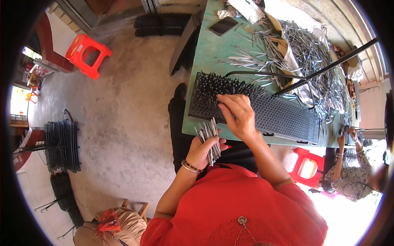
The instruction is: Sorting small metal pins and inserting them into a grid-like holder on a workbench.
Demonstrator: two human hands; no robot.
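My left hand (198, 153) is closed round a bundle of thin silvery metal strips (209, 132), held below the front edge of the green table (207, 45). On that table lies a long black board (287, 117) full of small holes. Dark upright pins (230, 86) stand densely across the far left part of the board. Over the board's left half is my right hand (240, 116), its thumb and fingers drawn together close to the pins. Whatever sits between those fingertips is too small to make out.
A large heap of loose metal strips (305, 53) covers the table's right side, near a phone (223, 26). A black bent rod (328, 63) crosses above the board. Red stools (88, 55) stand on the floor; another person (349, 178) works at the right.
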